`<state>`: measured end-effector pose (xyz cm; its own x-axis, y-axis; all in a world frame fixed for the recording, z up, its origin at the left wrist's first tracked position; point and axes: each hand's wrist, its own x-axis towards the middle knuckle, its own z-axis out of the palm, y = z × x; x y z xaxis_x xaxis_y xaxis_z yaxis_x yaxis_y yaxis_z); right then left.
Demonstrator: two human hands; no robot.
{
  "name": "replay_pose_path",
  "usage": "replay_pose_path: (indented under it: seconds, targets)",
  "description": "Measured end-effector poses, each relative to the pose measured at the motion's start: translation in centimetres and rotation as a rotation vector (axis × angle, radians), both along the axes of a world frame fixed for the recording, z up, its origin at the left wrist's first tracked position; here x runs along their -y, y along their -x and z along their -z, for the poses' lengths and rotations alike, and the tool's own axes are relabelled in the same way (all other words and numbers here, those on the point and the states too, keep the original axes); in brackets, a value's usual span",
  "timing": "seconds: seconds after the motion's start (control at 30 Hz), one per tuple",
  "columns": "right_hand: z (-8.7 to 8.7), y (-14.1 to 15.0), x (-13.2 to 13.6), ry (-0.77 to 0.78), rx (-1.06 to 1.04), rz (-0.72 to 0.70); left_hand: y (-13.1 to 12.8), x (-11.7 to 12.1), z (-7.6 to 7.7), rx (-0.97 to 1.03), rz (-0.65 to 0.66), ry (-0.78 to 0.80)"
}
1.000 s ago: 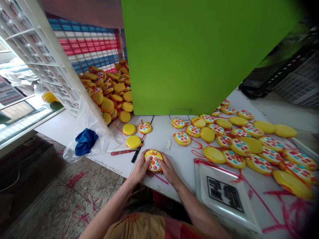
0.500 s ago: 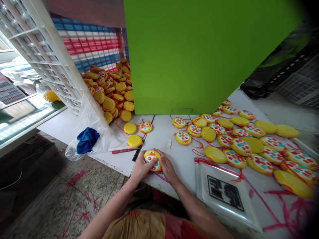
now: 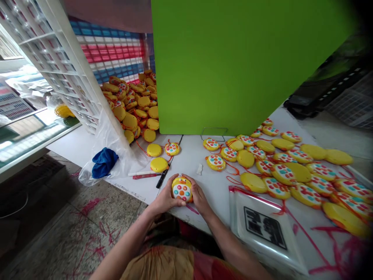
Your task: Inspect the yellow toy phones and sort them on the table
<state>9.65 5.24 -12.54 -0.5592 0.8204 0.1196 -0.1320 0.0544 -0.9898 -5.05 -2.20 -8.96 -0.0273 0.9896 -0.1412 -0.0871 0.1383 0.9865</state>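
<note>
Between my hands, at the table's near edge, is a yellow duck-shaped toy point(image 3: 182, 189) with a white belly and several coloured round buttons facing up. My left hand point(image 3: 166, 199) grips its left side, the thumb along the lower rim. My right hand point(image 3: 199, 197) wraps its right side; the thumb is partly hidden. Just beyond lie a black marker point(image 3: 162, 179), a red pen point(image 3: 145, 176) and more duck toys, one yellow back up point(image 3: 159, 165) and one buttons up point(image 3: 172, 148).
A large green panel point(image 3: 215, 70) stands behind. Many duck toys point(image 3: 284, 174) with orange cords spread over the right, by a clear zip pouch point(image 3: 262, 229). Another heap point(image 3: 131, 112) sits beside a white plastic crate point(image 3: 72, 66). A blue cloth point(image 3: 105, 162) lies on clear plastic at left.
Both thumbs have come off the toy's button face, the left one down to the lower rim. More buttons show now. The whole view has shifted slightly.
</note>
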Motion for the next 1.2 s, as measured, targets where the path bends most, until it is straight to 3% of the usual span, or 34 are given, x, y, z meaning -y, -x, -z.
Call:
replay_pose_path:
  seconds: [0.17,0.4,0.6,0.77,0.83,0.9,0.97,1.03,1.13,1.2]
  targets:
    - [0.1,0.0,-0.1,-0.016,0.008,-0.008,-0.5,-0.1,0.3,0.036,-0.022,0.046]
    - [-0.6,-0.1,0.0,-0.076,0.007,-0.116,-0.5,-0.6,0.2,-0.041,-0.163,0.022]
    - [-1.2,-0.1,0.0,-0.008,0.126,-0.025,-0.2,-1.2,0.2,-0.133,-0.096,-0.068]
    - [-3.1,-0.9,-1.1,-0.017,0.168,0.048,-0.4,-2.7,-1.4,-0.302,-0.045,-0.12]
    - [-4.1,-2.0,-2.7,0.013,0.207,0.146,0.2,-3.7,-2.5,-0.502,-0.031,-0.141]
    - [-4.9,-3.6,-4.9,0.049,0.198,0.39,1.4,-4.7,-3.2,-0.795,-0.108,-0.164]
    - [-5.3,-5.3,-6.9,0.057,0.055,0.656,3.0,-5.4,-3.2,-1.093,-0.256,-0.159]
    - [-5.1,-6.6,-8.2,0.035,-0.148,0.817,4.7,-5.8,-2.4,-1.29,-0.365,-0.088]
    - [-3.9,-6.6,-7.9,0.045,-0.25,0.834,6.7,-6.5,-0.6,-1.332,-0.383,0.019]
    - [-2.8,-5.3,-6.4,0.11,-0.179,0.693,7.4,-7.0,0.1,-1.29,-0.38,0.01]
